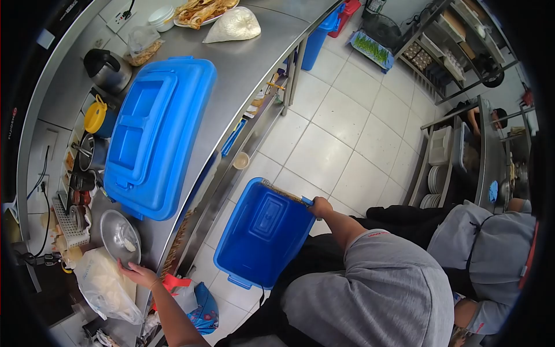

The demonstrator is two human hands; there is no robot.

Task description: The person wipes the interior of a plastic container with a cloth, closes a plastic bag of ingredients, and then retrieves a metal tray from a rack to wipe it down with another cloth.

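Note:
A deep blue plastic tub (243, 231) is held off the counter's edge, over the floor, with its inside facing up toward me. My right hand (319, 207) is closed on the handle at its far right corner. My left hand (139, 274) reaches over the counter with its fingers stretched out beside the rim of a metal bowl (115, 228). A small white piece lies in that bowl. Just under the left hand is a plastic bag (107, 283) with pale contents. A large blue lid (193, 121) rests on the counter above the bowl.
The steel counter (254, 52) also bears a kettle (107, 69), a yellow-lidded jug (98, 118), a bag of white stuff (234, 24) and a plate of dried pieces (199, 13). Close on my right stands a co-worker (483, 243). Shelves (451, 46) line the far side.

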